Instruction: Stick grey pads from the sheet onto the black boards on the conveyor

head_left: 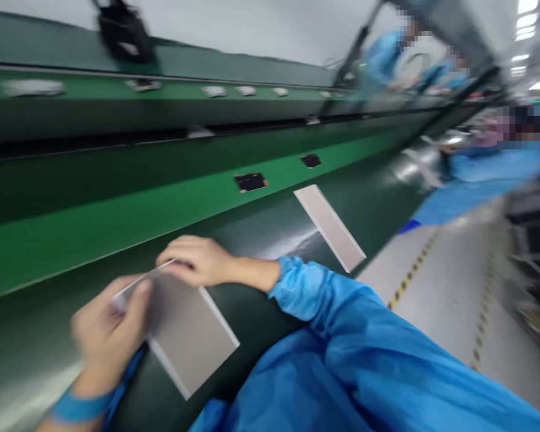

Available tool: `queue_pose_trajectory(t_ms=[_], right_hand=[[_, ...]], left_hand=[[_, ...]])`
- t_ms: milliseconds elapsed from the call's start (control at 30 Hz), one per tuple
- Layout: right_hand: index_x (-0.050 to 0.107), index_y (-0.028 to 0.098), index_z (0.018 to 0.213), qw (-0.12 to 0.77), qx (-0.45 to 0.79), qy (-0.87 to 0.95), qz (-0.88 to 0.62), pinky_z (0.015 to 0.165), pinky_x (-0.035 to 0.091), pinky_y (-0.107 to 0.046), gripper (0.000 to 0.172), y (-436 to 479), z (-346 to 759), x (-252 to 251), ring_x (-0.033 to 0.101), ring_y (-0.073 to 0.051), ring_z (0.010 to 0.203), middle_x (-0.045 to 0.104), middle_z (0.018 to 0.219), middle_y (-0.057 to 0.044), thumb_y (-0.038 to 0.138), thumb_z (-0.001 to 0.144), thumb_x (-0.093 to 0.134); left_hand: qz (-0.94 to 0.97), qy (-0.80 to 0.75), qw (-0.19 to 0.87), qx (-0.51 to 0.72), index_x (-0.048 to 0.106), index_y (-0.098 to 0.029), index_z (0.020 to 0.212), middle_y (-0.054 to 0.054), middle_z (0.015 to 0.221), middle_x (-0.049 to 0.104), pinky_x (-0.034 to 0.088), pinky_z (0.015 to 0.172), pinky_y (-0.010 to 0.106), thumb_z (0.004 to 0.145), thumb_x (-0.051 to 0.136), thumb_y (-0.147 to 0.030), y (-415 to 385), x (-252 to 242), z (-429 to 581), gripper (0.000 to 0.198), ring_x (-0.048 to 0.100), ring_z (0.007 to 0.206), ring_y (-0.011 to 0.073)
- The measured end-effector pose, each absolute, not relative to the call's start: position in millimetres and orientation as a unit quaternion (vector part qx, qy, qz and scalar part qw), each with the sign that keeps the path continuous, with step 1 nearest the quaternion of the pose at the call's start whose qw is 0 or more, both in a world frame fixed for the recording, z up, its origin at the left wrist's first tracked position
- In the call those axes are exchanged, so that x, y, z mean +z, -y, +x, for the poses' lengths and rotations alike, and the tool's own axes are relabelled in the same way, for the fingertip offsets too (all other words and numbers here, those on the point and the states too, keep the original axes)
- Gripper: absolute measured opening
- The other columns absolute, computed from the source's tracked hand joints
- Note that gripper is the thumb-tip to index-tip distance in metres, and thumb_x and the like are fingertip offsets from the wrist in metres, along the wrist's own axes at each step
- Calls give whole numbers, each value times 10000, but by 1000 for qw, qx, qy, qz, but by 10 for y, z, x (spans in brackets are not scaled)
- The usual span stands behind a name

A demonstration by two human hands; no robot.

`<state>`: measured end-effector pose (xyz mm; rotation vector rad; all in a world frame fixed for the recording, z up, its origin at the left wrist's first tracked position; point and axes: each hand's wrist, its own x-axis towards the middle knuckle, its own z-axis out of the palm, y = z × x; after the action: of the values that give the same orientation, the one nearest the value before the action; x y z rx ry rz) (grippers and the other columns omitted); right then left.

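Glossy dark green bench top (pixel 270 240), stretching away up and to the right, edged on its far side by a bright green conveyor belt (pixel 117 222). On the belt, two small dark parts (pixel 251 181), well apart. Above it, a green shelf (pixel 94 90) with a row of pale pieces. To the right, grey floor (pixel 450 300) with a yellow-and-black stripe, and blurred co-workers in blue gowns (pixel 477 180) further down the line.

Grey panel (pixel 193 336) low on the bench top, just in front of the blue sleeve (pixel 342 336). Flat and rectangular, long axis diagonal: one short end towards the belt at upper left, the other pointing down-right towards the body. Left hand (pixel 110 336) blurred, fingers curled, thumb pinching the panel's left corner. Right hand (pixel 198 261) palm down, fingers bent over the far corner and closed on its edge. Second grey panel (pixel 330 228) lying further along, on much the same diagonal.
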<state>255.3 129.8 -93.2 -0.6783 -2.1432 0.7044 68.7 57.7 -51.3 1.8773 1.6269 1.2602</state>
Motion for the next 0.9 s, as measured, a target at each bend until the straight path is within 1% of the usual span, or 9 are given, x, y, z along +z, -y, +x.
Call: queue_pose_trajectory(t_ms=[33, 100, 167, 200, 300, 467, 633, 767, 900], right_hand=[[708, 145, 1012, 400, 255, 843, -256, 1009, 543, -336, 219, -1232, 2571, -903, 696, -197, 1002, 789, 1064, -109, 289, 1127, 591], [697, 162, 983, 446, 230, 830, -242, 909, 548, -350, 210, -1149, 2603, -850, 684, -208, 923, 770, 961, -93, 285, 1117, 591], [684, 174, 965, 463, 224, 823, -241, 807, 530, -350, 168, -1118, 2626, -812, 657, -207, 843, 734, 880, -76, 232, 1095, 596], [680, 184, 964, 462, 222, 824, -241, 773, 518, -351, 141, -1110, 2635, -795, 644, -204, 810, 725, 861, -66, 211, 1081, 607], [674, 202, 975, 468, 202, 827, -239, 723, 512, -358, 75, -1071, 2660, -737, 639, -208, 779, 716, 845, -56, 164, 1032, 646], [680, 218, 1006, 465, 162, 838, -234, 686, 520, -377, 78, -1014, 2691, -673, 632, -216, 732, 715, 832, -53, 142, 991, 678], [686, 233, 988, 454, 159, 842, -246, 684, 531, -392, 70, -1037, 2690, -677, 659, -222, 727, 726, 828, -53, 170, 1004, 659], [690, 229, 990, 454, 164, 840, -247, 685, 530, -392, 60, -1035, 2694, -680, 652, -218, 721, 725, 830, -51, 178, 1005, 664], [696, 219, 1011, 458, 163, 838, -246, 694, 532, -384, 60, -1033, 2705, -690, 649, -215, 742, 733, 852, -55, 164, 994, 681]], left_hand=[[667, -563, 179, 454, 737, -288, 778, -84, 564, 652, 384, 460, 253, 892, 719, -469, -527, -546, 645, 215, 530, 460, 145], [669, -553, 210, 449, 765, -231, 844, -15, 696, 737, 468, 564, 272, 959, 676, -476, -455, -584, 618, 285, 616, 578, 162], [668, -545, 236, 449, 759, -193, 870, 30, 727, 738, 476, 605, 277, 1025, 625, -499, -438, -617, 635, 368, 628, 621, 164], [663, -538, 242, 461, 750, -190, 869, 33, 719, 729, 473, 611, 275, 1045, 607, -508, -442, -635, 649, 391, 622, 617, 159], [663, -509, 254, 487, 710, -195, 853, 31, 728, 711, 472, 632, 273, 1071, 596, -512, -452, -680, 680, 401, 629, 642, 156], [670, -488, 265, 492, 679, -202, 846, 33, 721, 682, 484, 652, 294, 1090, 558, -514, -410, -706, 705, 414, 616, 642, 162], [668, -485, 276, 492, 675, -202, 861, 39, 733, 674, 485, 670, 307, 1102, 536, -533, -414, -722, 703, 433, 609, 662, 169], [654, -480, 311, 496, 673, -197, 840, 36, 741, 678, 479, 681, 303, 1093, 552, -567, -414, -715, 694, 464, 609, 678, 165], [625, -487, 329, 514, 710, -195, 974, 53, 859, 733, 485, 707, 308, 1079, 576, -602, -401, -700, 690, 441, 644, 741, 174]])
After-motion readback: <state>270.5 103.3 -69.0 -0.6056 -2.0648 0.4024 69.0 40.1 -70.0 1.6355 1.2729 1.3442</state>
